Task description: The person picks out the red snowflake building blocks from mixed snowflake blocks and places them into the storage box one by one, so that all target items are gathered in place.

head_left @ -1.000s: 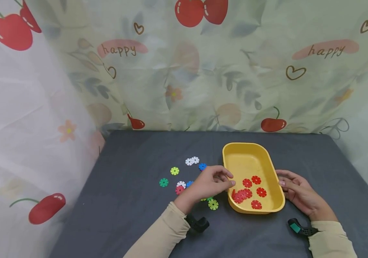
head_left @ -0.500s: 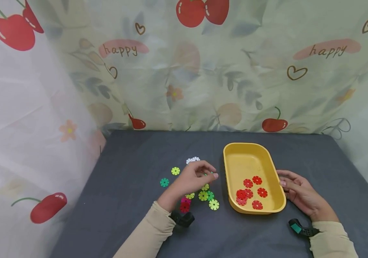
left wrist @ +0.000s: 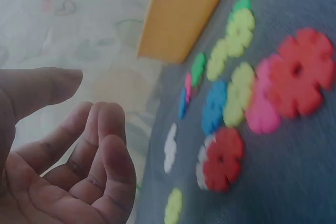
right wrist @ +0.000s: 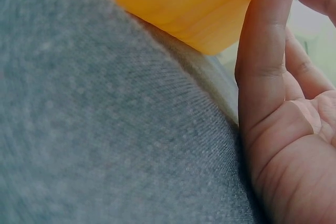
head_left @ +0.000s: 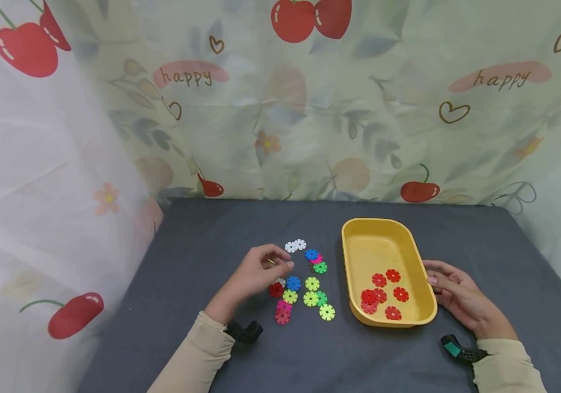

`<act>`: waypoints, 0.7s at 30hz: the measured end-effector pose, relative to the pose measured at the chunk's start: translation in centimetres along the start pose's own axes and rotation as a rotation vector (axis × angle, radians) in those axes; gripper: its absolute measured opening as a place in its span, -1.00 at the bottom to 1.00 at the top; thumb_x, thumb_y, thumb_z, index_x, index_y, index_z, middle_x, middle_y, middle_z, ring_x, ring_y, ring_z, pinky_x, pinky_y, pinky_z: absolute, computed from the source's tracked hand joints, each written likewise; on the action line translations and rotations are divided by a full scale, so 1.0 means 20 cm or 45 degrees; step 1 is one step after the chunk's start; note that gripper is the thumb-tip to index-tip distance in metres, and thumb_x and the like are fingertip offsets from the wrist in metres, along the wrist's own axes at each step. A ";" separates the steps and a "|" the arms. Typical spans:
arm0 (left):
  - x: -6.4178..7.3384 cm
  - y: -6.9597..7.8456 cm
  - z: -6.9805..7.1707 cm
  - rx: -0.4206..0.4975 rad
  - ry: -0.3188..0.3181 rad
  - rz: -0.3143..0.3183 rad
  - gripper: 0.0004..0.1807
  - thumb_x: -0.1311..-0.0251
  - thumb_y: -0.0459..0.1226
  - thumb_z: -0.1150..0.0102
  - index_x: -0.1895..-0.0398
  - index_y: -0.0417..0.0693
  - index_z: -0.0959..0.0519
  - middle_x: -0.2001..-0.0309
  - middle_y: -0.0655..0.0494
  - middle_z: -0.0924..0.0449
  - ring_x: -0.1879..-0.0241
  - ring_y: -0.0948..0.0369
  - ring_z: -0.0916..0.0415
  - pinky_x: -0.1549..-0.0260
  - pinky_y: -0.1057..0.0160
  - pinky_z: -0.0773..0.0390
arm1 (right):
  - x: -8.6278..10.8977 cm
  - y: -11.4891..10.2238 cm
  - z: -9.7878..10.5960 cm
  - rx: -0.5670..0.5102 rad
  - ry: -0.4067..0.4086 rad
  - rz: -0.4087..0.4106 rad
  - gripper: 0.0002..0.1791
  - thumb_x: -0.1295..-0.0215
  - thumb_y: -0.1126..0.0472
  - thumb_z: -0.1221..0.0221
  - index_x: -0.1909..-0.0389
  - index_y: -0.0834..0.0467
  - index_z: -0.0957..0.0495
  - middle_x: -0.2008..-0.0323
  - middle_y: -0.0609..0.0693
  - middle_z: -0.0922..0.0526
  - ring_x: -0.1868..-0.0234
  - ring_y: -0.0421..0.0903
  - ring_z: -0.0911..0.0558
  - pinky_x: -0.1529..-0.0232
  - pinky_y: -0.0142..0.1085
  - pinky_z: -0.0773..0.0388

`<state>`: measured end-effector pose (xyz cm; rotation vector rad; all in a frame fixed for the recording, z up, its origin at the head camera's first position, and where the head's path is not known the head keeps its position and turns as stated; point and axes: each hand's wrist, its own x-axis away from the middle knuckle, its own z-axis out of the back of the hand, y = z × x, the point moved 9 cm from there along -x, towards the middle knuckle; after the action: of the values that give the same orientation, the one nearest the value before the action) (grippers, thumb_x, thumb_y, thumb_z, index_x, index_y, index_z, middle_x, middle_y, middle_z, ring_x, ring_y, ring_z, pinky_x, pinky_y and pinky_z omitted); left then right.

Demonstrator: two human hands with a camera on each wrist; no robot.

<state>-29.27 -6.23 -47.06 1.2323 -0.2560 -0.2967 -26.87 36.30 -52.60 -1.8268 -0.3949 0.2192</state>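
In the head view my left hand point(head_left: 263, 271) hovers over notched plastic building discs with loosely curled fingers. The left wrist view shows its thumb point(left wrist: 50, 88) apart from the fingers and nothing between them. Near it lie a dark red disc point(head_left: 276, 290), a blue disc point(head_left: 293, 283) and a yellow-green disc point(head_left: 290, 296). My right hand point(head_left: 462, 300) holds the right rim of a yellow tray point(head_left: 376, 232), thumb at the rim and fingers along the outside wall. Several red discs point(head_left: 393, 313) lie inside the tray's near half.
White discs point(head_left: 295, 245) lie toward the back, with a green disc point(head_left: 320, 267) beside pink and blue ones. More yellow-green discs point(head_left: 326, 312) lie just left of the tray. A dark grey cloth point(head_left: 201, 229) covers the table, and a printed curtain point(head_left: 309, 164) hangs behind.
My left hand has moved left from the tray's left rim to above the loose discs. A red disc that was tilted below that hand now lies flat in the tray. My right hand stays put.
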 end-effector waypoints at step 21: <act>0.01 -0.15 0.06 -0.325 -0.058 0.017 -0.76 -0.30 -0.24 -0.44 0.04 -0.15 -0.71 0.20 0.06 -0.68 0.31 0.20 -0.57 0.29 0.24 -0.59 | 0.01 0.00 -0.01 -0.021 -0.039 -0.016 -0.54 -0.70 0.41 0.16 -0.30 -0.03 -0.57 -0.13 -0.07 -0.79 -0.09 -0.15 -0.80 -0.04 -0.20 -0.76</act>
<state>-29.69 -8.20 -49.58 0.9725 -0.2572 -0.3354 -26.70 36.11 -52.43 -1.8380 -0.4307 0.2358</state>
